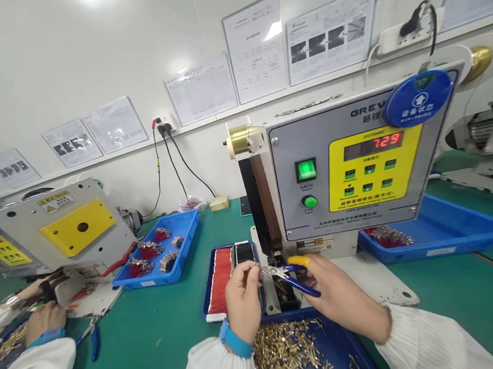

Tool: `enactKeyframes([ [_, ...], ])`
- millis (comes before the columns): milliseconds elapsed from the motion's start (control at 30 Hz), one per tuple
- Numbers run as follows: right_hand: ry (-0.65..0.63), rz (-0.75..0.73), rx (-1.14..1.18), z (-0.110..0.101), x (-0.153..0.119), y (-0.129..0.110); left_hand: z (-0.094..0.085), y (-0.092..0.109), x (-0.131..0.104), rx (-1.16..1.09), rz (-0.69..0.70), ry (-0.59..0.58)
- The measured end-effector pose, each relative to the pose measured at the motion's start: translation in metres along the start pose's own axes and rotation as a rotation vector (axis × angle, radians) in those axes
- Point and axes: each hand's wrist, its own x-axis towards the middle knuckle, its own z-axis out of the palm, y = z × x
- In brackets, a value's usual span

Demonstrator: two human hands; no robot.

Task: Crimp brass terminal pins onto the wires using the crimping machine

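Note:
Near the front of the crimping machine [309,225], both my hands work close together. In my right hand [340,291] is a pair of blue-handled pliers [297,283], its jaws pointing left; a yellow cover wraps one finger. The thumb and finger of my left hand [244,301] pinch a thin wire end at the jaws, its details too small to make out. Red wires [221,280] and black wires [245,253] lie bundled in a small blue tray [205,293] beside my left hand. Below my hands, a dark blue tray [362,357] holds many brass terminals [281,352].
A blue bin [160,279] with several wire bundles stands left of centre. Another blue bin [456,242] sits behind the machine at right. At far left, a co-worker's hands [46,322] are at a second machine [74,221], with loose pliers [94,338] nearby.

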Motion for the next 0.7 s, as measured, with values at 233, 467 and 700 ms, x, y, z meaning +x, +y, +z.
enactKeyframes([
  [233, 0.069, -0.034, -0.091, 0.0007, 0.0004, 0.0003, 0.0002, 0.0063, -0.0018, 0.024, 0.027, 0.02],
  [467, 0.096, -0.05, -0.152, -0.001, 0.0004, -0.0032, -0.0001, 0.0075, -0.0027, 0.024, 0.031, 0.028],
  [700, 0.1, -0.051, -0.14, 0.0012, -0.0011, -0.0037, -0.0009, 0.0089, -0.0032, 0.023, 0.035, 0.039],
])
